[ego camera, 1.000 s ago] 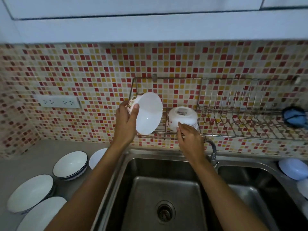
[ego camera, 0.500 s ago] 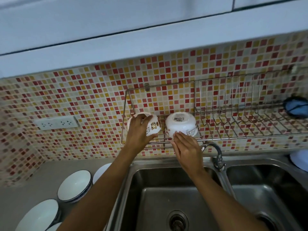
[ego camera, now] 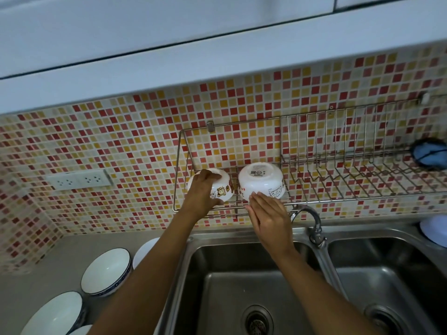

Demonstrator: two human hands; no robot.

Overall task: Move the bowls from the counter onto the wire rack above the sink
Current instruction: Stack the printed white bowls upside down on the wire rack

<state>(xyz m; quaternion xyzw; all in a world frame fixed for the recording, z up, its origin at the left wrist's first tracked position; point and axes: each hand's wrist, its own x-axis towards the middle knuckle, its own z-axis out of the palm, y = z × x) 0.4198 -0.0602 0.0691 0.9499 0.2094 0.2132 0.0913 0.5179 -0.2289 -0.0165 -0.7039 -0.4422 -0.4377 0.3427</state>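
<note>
Two white bowls with cartoon prints sit upside down at the left end of the wire rack (ego camera: 338, 200) above the sink. My left hand (ego camera: 202, 195) grips the left bowl (ego camera: 223, 188), fingers curled over its base. My right hand (ego camera: 268, 215) touches the lower rim of the right bowl (ego camera: 260, 181) with straight fingers. On the counter at the lower left stand white bowls with blue rims: one (ego camera: 106, 270) nearest the wall, another (ego camera: 54, 315) in front of it, and a third (ego camera: 142, 251) partly hidden by my left arm.
A double steel sink (ego camera: 242, 286) lies below the rack, with a tap (ego camera: 312, 221) between the basins. A blue object (ego camera: 429, 154) hangs at the rack's right end. A pale bowl (ego camera: 435, 230) sits at the far right. A wall socket (ego camera: 79, 180) is on the tiles.
My left hand carried the cartoon bowl from mid-air, turned it over and set it upside down on the rack beside the other bowl. My right hand stayed at the right bowl.
</note>
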